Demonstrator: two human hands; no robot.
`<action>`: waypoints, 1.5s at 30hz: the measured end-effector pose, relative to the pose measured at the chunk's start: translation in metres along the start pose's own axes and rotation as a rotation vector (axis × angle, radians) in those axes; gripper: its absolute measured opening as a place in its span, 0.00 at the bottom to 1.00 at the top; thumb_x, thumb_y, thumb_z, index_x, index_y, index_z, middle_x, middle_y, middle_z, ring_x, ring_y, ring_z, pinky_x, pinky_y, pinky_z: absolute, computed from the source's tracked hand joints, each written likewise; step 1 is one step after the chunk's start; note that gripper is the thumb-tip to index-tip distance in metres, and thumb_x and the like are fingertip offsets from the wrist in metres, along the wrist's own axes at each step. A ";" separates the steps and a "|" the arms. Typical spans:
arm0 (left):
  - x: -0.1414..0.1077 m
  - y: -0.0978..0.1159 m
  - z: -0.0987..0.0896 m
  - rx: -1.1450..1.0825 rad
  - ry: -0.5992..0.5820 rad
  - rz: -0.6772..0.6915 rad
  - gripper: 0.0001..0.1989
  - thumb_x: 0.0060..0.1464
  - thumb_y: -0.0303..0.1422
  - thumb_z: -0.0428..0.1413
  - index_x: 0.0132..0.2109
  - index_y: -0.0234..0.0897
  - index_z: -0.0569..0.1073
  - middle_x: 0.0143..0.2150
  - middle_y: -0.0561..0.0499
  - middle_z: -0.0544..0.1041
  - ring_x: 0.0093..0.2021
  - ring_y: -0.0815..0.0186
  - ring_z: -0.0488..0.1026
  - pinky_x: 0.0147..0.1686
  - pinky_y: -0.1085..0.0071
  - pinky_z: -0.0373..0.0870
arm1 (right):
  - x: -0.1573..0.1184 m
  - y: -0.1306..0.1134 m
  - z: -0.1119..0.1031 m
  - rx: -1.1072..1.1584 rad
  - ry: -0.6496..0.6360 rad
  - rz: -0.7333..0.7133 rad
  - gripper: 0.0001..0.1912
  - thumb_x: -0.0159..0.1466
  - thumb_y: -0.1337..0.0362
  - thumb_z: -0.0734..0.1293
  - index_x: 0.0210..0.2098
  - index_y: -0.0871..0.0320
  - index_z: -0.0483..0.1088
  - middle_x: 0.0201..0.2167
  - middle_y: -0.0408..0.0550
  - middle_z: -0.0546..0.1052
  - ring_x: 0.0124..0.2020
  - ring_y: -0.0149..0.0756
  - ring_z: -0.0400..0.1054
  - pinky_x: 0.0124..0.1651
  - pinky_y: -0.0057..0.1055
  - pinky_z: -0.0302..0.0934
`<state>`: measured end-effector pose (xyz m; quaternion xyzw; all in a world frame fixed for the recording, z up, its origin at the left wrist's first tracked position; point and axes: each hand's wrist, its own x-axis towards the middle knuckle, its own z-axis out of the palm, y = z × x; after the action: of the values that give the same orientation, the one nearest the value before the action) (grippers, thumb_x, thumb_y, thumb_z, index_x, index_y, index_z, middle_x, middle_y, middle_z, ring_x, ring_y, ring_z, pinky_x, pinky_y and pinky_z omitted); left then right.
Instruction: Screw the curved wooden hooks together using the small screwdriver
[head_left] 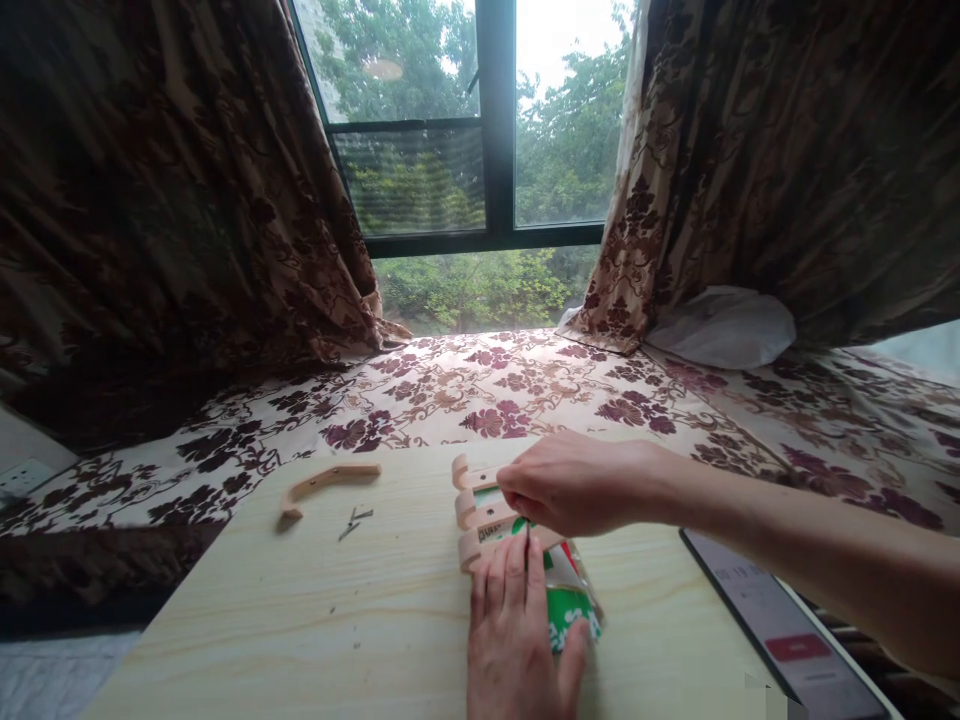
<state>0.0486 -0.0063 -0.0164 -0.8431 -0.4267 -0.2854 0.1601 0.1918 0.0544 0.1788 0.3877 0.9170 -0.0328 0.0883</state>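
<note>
Right hand (566,485): clenched above hooks (487,513); contents hidden.
Left hand (514,620): spread over packet (568,610).
Packet lettering: unreadable.
Left: loose hook (330,479), screws (355,523).
Right: phone (784,620).

tan hooks (466,512), green-and-white packet (566,606), maroon-flowered curtains (315,220)

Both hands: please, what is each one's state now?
Left hand: open, laid over the green packet.
Right hand: closed; whether it holds anything cannot be told.

Resting left fingers (515,572) over the nearest of three wooden hooks (484,516) on the counter (262,610), with right fingers (517,487) curled above and a fourth hook (356,470) apart.
</note>
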 end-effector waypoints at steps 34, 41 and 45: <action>0.002 -0.002 0.003 0.025 0.023 0.014 0.32 0.55 0.46 0.52 0.61 0.30 0.61 0.60 0.44 0.66 0.60 0.56 0.60 0.57 0.62 0.56 | 0.001 0.001 -0.002 -0.042 0.024 0.102 0.11 0.62 0.63 0.59 0.39 0.60 0.71 0.30 0.53 0.78 0.28 0.37 0.69 0.24 0.29 0.44; 0.001 0.000 -0.001 0.001 0.000 -0.003 0.32 0.55 0.45 0.52 0.62 0.31 0.60 0.61 0.45 0.65 0.61 0.56 0.59 0.59 0.62 0.54 | 0.001 0.001 0.000 -0.015 0.029 0.026 0.11 0.63 0.66 0.57 0.36 0.59 0.70 0.30 0.50 0.78 0.28 0.34 0.68 0.23 0.29 0.43; 0.001 0.000 -0.001 0.013 0.006 -0.004 0.32 0.55 0.45 0.52 0.62 0.31 0.60 0.61 0.44 0.65 0.60 0.57 0.59 0.58 0.62 0.54 | 0.001 0.001 0.001 -0.037 0.033 0.068 0.11 0.63 0.65 0.57 0.36 0.60 0.71 0.29 0.51 0.78 0.26 0.35 0.68 0.23 0.30 0.42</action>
<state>0.0490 -0.0059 -0.0153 -0.8404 -0.4297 -0.2855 0.1661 0.1918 0.0557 0.1780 0.4175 0.9050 -0.0067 0.0815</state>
